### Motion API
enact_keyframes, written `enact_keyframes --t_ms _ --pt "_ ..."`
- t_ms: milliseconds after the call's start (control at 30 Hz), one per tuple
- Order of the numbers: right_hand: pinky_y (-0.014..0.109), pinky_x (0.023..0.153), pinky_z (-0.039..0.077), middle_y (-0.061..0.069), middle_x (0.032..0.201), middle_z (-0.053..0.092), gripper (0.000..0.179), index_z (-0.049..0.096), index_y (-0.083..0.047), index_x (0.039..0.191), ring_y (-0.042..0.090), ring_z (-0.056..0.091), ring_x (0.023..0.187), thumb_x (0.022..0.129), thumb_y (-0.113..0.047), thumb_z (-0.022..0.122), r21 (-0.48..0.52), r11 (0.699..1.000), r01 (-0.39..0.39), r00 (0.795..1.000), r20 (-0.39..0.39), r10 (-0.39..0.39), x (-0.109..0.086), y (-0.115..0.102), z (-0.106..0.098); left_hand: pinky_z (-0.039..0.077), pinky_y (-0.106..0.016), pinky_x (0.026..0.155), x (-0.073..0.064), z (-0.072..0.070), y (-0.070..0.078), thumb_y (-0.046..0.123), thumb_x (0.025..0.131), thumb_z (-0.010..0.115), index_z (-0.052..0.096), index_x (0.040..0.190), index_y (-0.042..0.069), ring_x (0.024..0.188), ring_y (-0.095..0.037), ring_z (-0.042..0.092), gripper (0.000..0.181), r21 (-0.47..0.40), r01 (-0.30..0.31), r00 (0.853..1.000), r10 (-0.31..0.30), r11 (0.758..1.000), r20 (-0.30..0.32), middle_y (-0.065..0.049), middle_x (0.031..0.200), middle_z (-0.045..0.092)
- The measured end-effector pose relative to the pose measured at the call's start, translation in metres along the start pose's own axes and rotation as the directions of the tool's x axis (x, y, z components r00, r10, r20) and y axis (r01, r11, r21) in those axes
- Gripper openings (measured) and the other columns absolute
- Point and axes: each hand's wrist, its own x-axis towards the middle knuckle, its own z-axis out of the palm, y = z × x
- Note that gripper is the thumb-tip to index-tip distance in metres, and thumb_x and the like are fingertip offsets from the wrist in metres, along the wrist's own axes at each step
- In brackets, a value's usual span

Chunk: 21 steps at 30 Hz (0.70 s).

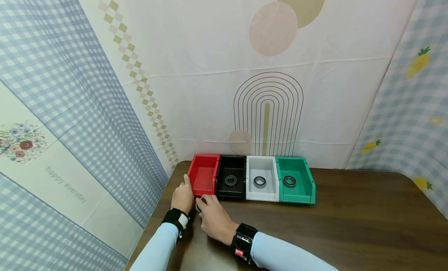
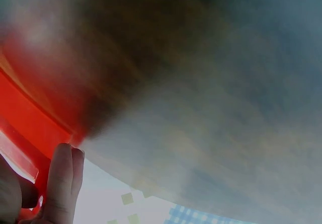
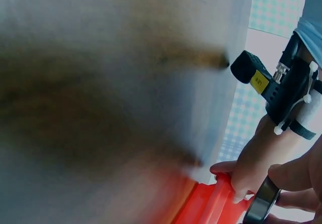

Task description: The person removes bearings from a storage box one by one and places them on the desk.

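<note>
My left hand (image 1: pixel 182 197) is at the left side of the red bin (image 1: pixel 204 175), gripping its side wall with the thumb on one side and fingers (image 2: pixel 61 181) on the other. Between thumb and fingers, my right hand (image 1: pixel 216 221) pinches a ring-shaped bearing (image 3: pixel 262 202) with a dark, smooth outer band. That hand is just in front of the red bin's front edge, above the brown table. Inside the red bin, the visible floor is bare. The right hand partly covers the held bearing in the head view.
Right of the red bin, a black bin (image 1: pixel 241 162), a white bin (image 1: pixel 250 168) and a green bin (image 1: pixel 308 185) stand side by side. Each has one bearing on its floor. The brown table (image 1: pixel 350 224) extends right; patterned cloth (image 1: pixel 196 100) hangs behind and at the sides.
</note>
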Motion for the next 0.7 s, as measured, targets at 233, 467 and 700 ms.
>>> enact_keyframes --t_ms 233,467,700 --pt "0.034 0.110 0.055 0.011 0.140 0.065 0.049 0.065 -0.003 0.145 0.024 0.059 0.127 0.097 -0.010 0.070 0.012 1.000 -0.003 0.999 0.053 0.002 -0.009 0.000 0.000 0.065 -0.050 0.066 0.001 0.000 0.000 0.000 0.095 0.070 0.053 0.145 -0.015 0.071 -0.041 0.076 0.054 0.001 0.011 1.000 -0.011 1.000 0.005 -0.030 0.092 0.075" --pt "0.031 0.105 0.055 0.008 0.135 0.065 0.048 0.067 -0.007 0.142 0.021 0.059 0.120 0.095 -0.013 0.074 -0.013 1.000 -0.027 0.989 0.147 0.028 -0.019 0.002 -0.003 0.064 -0.049 0.063 0.000 0.000 -0.001 -0.001 0.092 0.073 0.053 0.144 -0.015 0.067 -0.040 0.074 0.057 0.019 -0.001 1.000 0.001 1.000 -0.009 -0.028 0.088 0.074" --pt "0.031 0.103 0.056 0.007 0.133 0.067 0.046 0.068 -0.008 0.139 0.021 0.060 0.118 0.094 -0.013 0.074 -0.030 0.998 -0.055 0.975 0.212 0.061 -0.030 0.005 -0.003 0.063 -0.048 0.060 0.001 -0.001 0.000 -0.001 0.090 0.074 0.052 0.144 -0.016 0.062 -0.038 0.072 0.060 0.034 -0.006 1.000 0.005 0.999 0.014 -0.025 0.082 0.071"
